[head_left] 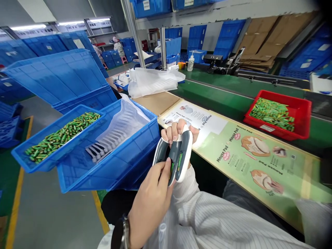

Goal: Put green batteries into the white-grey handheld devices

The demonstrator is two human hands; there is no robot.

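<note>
My right hand (178,131) is closed around a bunch of white-and-grey handheld devices (185,148), with its fingers curled over their top ends. Green batteries (180,162) show in the open slots of the devices. My left hand (153,197), wearing a watch, comes from the lower left with fingers pressed together at a slot; what lies under the fingertips is mostly hidden. To the left, a blue tray (101,112) of green batteries rests on a large blue bin (109,169), which holds a row of grey-white devices (103,147) and white foam sheet.
A red tray (303,114) of green batteries stands at the right, by a green conveyor (215,100). Printed mouse pad sheets (233,155) cover the bench edge. White foam (153,81), a bottle (191,63) and metal posts stand beyond. Two people are far back left.
</note>
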